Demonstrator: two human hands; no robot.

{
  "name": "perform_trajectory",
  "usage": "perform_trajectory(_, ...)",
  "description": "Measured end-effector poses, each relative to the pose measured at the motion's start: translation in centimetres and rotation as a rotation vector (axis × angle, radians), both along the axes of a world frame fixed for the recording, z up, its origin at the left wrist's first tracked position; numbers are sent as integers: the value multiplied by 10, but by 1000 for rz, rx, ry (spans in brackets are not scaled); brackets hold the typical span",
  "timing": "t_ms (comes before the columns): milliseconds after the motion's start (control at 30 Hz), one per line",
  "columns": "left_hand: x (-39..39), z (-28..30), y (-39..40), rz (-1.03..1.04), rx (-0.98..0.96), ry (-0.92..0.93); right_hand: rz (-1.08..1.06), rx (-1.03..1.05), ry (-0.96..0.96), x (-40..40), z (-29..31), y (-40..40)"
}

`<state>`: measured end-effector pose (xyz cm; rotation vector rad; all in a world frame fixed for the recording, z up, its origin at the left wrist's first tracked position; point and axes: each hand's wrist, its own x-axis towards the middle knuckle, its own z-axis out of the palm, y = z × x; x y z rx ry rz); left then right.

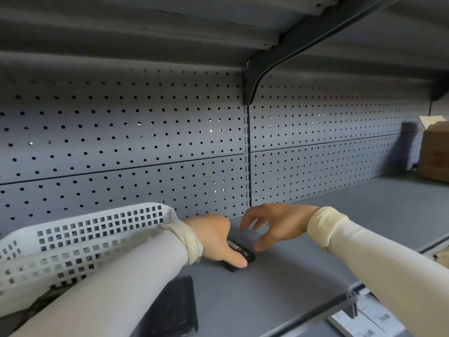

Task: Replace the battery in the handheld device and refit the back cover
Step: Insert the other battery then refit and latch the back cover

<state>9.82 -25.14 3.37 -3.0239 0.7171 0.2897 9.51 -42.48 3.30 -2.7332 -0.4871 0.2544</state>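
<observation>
A small black handheld device [243, 252] with a little screen and a row of round buttons lies on the grey shelf [303, 276]. My left hand [216, 239] covers its left part, thumb pressed along its near edge, gripping it. My right hand [274, 224] hovers just right of and behind the device, fingers spread and curled, holding nothing. A flat black rectangular object [177, 310] lies on the shelf nearer to me, below my left forearm; I cannot tell whether it is the cover or something else.
A white perforated plastic basket [80, 239] stands at the left under my left arm. A grey pegboard wall [145, 147] backs the shelf, with a bracket [262, 76] and an upper shelf overhead. A cardboard box [435, 152] sits far right. Price labels [359, 322] line the front edge.
</observation>
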Motion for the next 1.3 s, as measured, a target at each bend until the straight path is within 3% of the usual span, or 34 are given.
perform_trajectory(267,9,-4,5,148,61,196,114,139,217,22,-12,6)
perform_trajectory(500,18,-10,10,106,9,188,216,-2,267,32,-9,7)
perform_trajectory(1033,-4,2,17,34,-35,41,167,128,99,11,-8,11)
perform_trajectory(1300,-20,48,41,43,-34,-45,179,223,-26,-13,30,32)
